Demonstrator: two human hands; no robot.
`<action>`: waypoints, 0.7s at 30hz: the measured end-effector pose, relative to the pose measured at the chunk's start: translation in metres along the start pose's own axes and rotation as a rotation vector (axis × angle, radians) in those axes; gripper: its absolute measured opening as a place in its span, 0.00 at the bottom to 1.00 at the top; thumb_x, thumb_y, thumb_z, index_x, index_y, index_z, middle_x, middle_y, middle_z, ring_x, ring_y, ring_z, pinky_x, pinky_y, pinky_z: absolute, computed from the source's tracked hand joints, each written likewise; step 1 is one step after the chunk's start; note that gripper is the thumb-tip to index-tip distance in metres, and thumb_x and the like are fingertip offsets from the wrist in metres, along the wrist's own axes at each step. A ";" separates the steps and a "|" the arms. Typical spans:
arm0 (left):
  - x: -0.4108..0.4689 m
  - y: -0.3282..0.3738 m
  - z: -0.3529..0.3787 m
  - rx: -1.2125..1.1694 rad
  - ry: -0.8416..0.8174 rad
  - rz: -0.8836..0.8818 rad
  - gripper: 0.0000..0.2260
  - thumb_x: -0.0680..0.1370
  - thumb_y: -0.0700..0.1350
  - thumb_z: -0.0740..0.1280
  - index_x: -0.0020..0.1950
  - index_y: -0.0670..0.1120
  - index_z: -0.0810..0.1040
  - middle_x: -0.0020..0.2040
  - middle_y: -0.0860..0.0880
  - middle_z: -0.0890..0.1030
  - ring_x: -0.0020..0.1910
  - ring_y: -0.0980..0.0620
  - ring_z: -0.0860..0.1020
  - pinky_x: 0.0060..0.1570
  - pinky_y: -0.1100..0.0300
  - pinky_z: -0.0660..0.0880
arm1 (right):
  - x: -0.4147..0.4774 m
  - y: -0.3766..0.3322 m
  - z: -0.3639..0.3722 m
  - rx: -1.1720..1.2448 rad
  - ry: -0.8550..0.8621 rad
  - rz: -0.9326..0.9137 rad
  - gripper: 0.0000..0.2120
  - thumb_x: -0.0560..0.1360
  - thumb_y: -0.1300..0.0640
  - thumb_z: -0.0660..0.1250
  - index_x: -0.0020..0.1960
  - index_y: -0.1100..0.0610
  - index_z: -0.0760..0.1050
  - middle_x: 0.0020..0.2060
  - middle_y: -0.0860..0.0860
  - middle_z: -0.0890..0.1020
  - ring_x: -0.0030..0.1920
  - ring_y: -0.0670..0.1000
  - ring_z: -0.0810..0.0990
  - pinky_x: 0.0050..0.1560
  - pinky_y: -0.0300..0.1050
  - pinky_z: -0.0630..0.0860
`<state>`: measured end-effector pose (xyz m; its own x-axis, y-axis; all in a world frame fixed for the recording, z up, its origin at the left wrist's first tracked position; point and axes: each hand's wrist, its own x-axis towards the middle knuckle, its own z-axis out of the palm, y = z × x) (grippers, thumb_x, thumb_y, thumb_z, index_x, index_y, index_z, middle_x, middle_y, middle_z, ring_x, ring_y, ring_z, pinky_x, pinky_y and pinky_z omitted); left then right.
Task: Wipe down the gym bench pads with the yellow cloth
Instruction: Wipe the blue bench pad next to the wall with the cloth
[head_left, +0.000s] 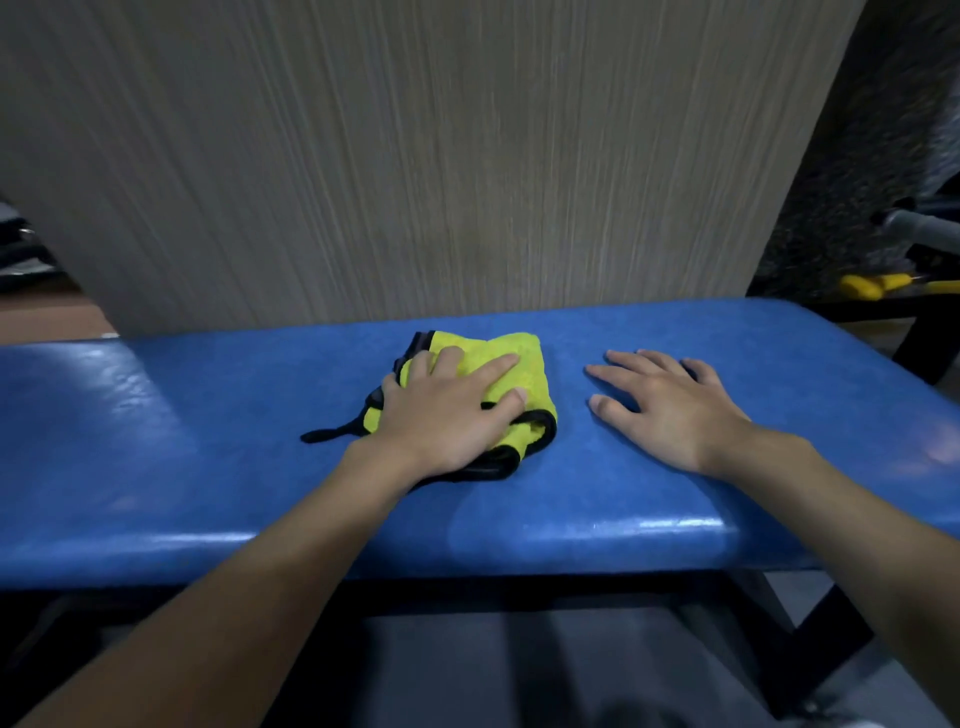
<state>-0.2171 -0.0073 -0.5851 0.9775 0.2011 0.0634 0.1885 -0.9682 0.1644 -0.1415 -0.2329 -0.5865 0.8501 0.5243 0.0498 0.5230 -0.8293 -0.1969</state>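
Item count: one yellow cloth (511, 347), one blue padded worktop (208, 441), two bare hands.

Worktop: long axis runs left to right across the view, its right end slightly farther away. It sits on a black frame (779, 623), directly in front of a pale wood-grain panel (415, 156).

Cloth: bunched rather than folded square, with black edging, lying on the worktop about midway along the visible length and nearer the far edge. Its longer dimension runs from the far side toward the near side, angled slightly. One black strap (327, 432) trails from it to the left, flat on the pad.

Left grip (447, 415): palm down on top of the cloth, fingers spread and nearly straight, pointing right and away; it presses the cloth without closing round it.

Right grip (670, 405): flat on the bare pad just beside the cloth on the right, apart from it, fingers splayed and pointing left and away, holding nothing.

Beyond the right end: one yellow object (865, 285), blurred, not identifiable
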 end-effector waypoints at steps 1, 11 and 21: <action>-0.014 -0.001 -0.001 0.001 0.008 0.003 0.24 0.79 0.69 0.47 0.75 0.72 0.54 0.79 0.49 0.58 0.78 0.44 0.52 0.73 0.34 0.51 | -0.001 -0.001 -0.001 0.002 0.003 -0.001 0.26 0.81 0.37 0.49 0.77 0.40 0.59 0.79 0.42 0.57 0.79 0.48 0.51 0.77 0.57 0.45; -0.090 -0.006 -0.003 0.058 0.061 -0.002 0.35 0.68 0.73 0.35 0.76 0.72 0.49 0.76 0.52 0.60 0.77 0.46 0.54 0.72 0.36 0.55 | 0.010 -0.023 -0.016 -0.021 0.013 -0.052 0.24 0.82 0.40 0.50 0.77 0.43 0.60 0.76 0.43 0.64 0.78 0.50 0.55 0.75 0.66 0.44; -0.003 -0.023 -0.006 0.027 -0.022 -0.043 0.27 0.76 0.72 0.46 0.75 0.73 0.53 0.79 0.49 0.59 0.78 0.42 0.54 0.72 0.32 0.53 | 0.017 -0.029 0.006 -0.049 -0.062 -0.032 0.26 0.82 0.38 0.45 0.79 0.42 0.54 0.80 0.43 0.52 0.79 0.49 0.47 0.76 0.60 0.43</action>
<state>-0.2247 0.0152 -0.5828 0.9703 0.2394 0.0355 0.2324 -0.9625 0.1399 -0.1432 -0.1985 -0.5861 0.8284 0.5601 -0.0061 0.5532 -0.8198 -0.1480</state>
